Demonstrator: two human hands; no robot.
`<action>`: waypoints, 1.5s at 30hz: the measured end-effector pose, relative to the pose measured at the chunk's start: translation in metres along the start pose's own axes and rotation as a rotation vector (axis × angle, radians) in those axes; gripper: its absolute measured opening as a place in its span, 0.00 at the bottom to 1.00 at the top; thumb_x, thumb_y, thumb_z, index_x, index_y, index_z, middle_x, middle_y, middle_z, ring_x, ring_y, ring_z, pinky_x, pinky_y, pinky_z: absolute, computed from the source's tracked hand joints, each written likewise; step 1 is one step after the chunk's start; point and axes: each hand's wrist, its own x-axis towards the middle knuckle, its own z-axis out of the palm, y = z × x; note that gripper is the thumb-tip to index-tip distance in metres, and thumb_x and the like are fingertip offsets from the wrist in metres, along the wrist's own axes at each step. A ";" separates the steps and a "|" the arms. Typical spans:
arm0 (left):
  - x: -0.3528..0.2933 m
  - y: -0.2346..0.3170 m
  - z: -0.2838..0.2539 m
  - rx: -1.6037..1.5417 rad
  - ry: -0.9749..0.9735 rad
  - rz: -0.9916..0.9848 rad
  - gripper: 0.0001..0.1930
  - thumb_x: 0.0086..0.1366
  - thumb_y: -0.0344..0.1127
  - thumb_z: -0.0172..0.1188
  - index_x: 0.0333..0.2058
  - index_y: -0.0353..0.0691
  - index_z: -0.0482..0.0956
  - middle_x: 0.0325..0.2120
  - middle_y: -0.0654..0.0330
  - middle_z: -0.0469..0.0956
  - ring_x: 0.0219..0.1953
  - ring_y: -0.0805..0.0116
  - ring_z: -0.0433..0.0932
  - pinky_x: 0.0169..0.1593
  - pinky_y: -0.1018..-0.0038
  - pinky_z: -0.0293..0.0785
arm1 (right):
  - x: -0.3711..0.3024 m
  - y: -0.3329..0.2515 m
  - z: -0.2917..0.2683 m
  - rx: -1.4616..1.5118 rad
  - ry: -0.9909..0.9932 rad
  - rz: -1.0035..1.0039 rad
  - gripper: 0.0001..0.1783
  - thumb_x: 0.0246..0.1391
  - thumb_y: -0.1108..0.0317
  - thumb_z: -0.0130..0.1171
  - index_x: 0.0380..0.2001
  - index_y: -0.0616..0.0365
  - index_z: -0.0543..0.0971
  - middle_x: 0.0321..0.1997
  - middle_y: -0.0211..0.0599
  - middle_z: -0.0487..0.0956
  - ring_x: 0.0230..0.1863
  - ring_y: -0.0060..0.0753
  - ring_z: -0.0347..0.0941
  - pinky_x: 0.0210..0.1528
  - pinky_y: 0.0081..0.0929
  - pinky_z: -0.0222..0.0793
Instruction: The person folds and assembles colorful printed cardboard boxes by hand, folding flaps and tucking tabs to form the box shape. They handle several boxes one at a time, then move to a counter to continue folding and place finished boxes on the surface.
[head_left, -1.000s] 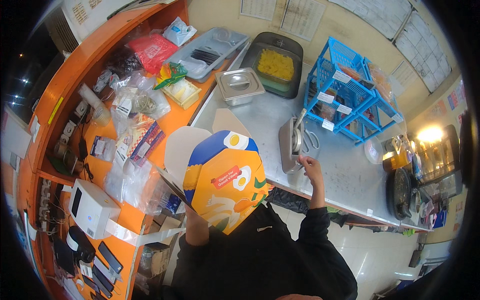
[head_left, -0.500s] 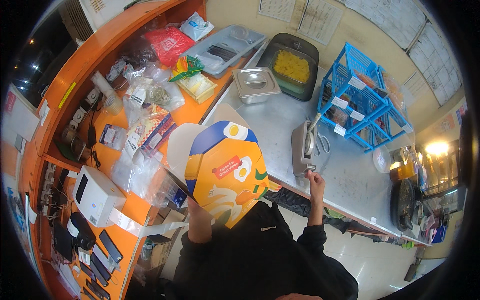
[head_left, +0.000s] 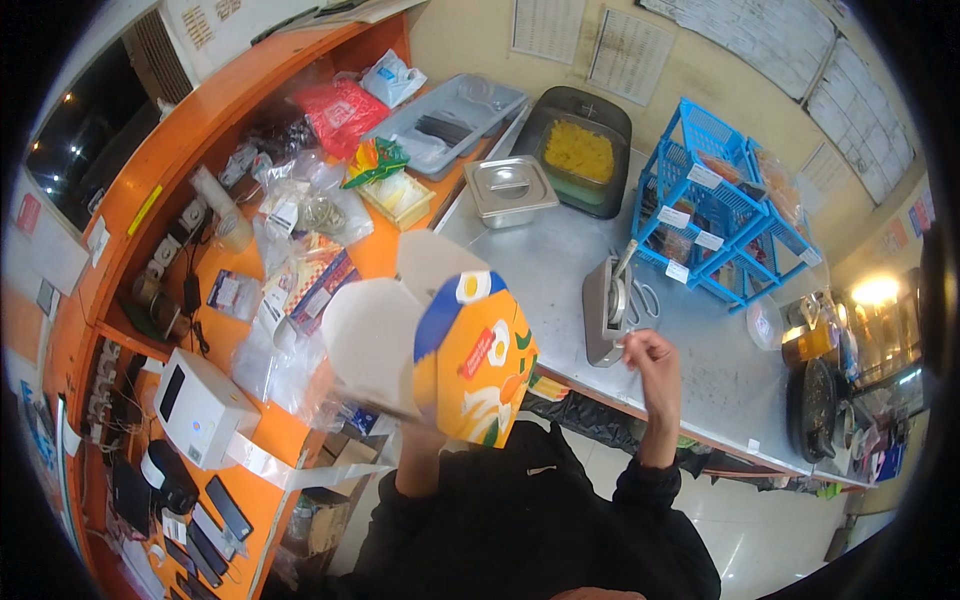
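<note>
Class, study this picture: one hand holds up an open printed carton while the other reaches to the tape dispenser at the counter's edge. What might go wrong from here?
1. The orange and blue printed cardboard carton is held from below by the left hand alone, flaps open; it may tilt or slip.
2. The grey metal tape dispenser stands near the steel counter edge; a pull by the right hand might drag it off.

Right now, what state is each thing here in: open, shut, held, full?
Carton box: flaps open, held up by the left hand.
Right hand: closed at the tape dispenser on the steel table.
Small steel pan: lid on.
Black tray: uncovered, holding yellow food.
Blue racks: stocked with packets.
</note>
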 end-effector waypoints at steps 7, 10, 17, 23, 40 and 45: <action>-0.009 -0.009 0.023 0.202 0.107 0.119 0.36 0.56 0.51 0.57 0.58 0.39 0.55 0.54 0.54 0.63 0.56 0.58 0.64 0.57 0.60 0.63 | -0.023 -0.062 0.066 0.285 -0.368 -0.009 0.07 0.53 0.72 0.57 0.33 0.63 0.79 0.22 0.27 0.74 0.21 0.12 0.63 0.25 0.13 0.58; -0.010 -0.003 0.020 0.198 0.128 0.139 0.36 0.57 0.51 0.57 0.58 0.39 0.55 0.55 0.54 0.63 0.56 0.58 0.64 0.57 0.60 0.63 | -0.024 -0.064 0.073 0.374 -0.419 0.084 0.13 0.53 0.71 0.58 0.42 0.62 0.78 0.24 0.25 0.74 0.23 0.11 0.64 0.25 0.11 0.57; -0.005 0.004 0.016 0.160 0.165 0.168 0.36 0.58 0.52 0.55 0.59 0.40 0.54 0.55 0.53 0.62 0.57 0.57 0.63 0.57 0.59 0.62 | -0.022 -0.063 0.084 0.511 -0.430 0.005 0.31 0.51 0.66 0.61 0.57 0.61 0.63 0.16 0.24 0.71 0.18 0.13 0.61 0.40 0.15 0.60; 0.002 0.003 0.014 0.137 0.173 0.180 0.36 0.58 0.53 0.54 0.59 0.40 0.54 0.56 0.53 0.61 0.57 0.57 0.63 0.57 0.58 0.62 | -0.021 -0.061 0.084 0.506 -0.462 0.039 0.32 0.54 0.67 0.59 0.59 0.59 0.59 0.19 0.25 0.72 0.22 0.12 0.63 0.29 0.11 0.55; 0.026 0.012 0.005 0.081 0.225 0.216 0.36 0.60 0.55 0.51 0.60 0.40 0.52 0.57 0.52 0.59 0.59 0.55 0.61 0.58 0.56 0.60 | -0.040 0.036 0.105 0.219 -1.044 0.250 0.37 0.58 0.58 0.54 0.63 0.49 0.46 0.35 0.27 0.74 0.32 0.19 0.68 0.36 0.18 0.64; 0.036 0.016 0.000 0.072 0.245 0.242 0.36 0.61 0.56 0.50 0.61 0.40 0.51 0.58 0.52 0.59 0.59 0.55 0.60 0.59 0.55 0.60 | -0.028 0.021 0.077 -0.252 -0.626 0.014 0.20 0.52 0.67 0.58 0.49 0.59 0.73 0.36 0.39 0.76 0.34 0.28 0.73 0.38 0.20 0.68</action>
